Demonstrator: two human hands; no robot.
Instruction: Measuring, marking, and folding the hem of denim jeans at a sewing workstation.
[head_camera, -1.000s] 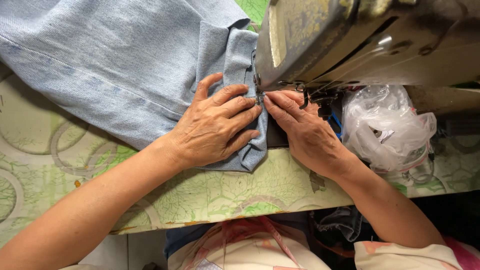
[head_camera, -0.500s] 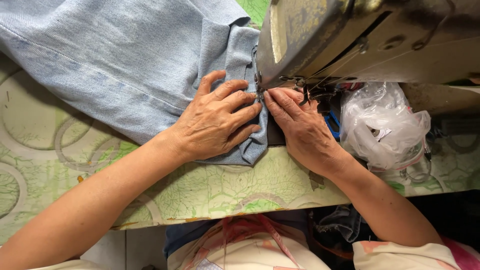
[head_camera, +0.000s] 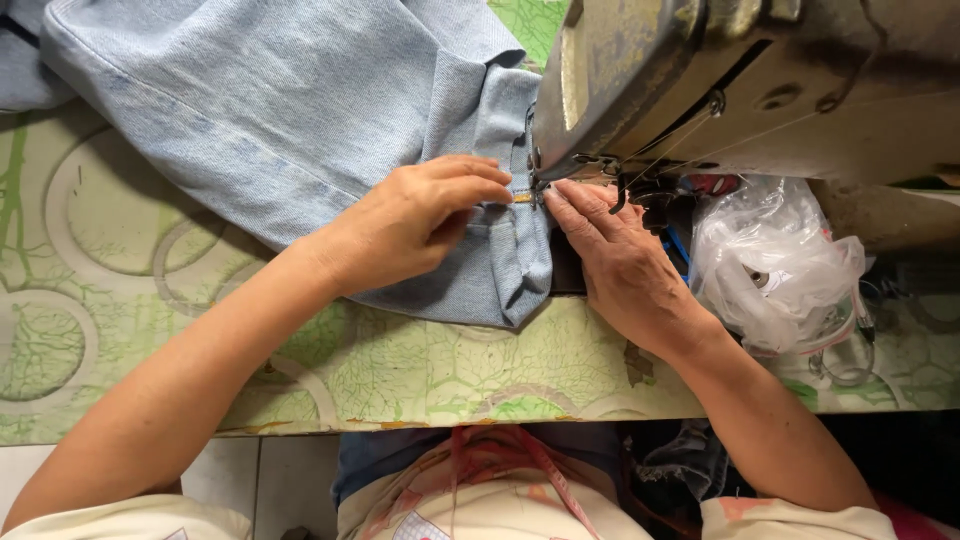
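Both hands (head_camera: 420, 225) (head_camera: 620, 265) flat, palms down, fingertips nearly meeting.

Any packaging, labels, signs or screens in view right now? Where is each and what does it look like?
Clear plastic bag: crumpled, translucent white, on the table right of the right hand, under the sewing machine arm; small items inside, unclear.
No labels, signs or screens visible.
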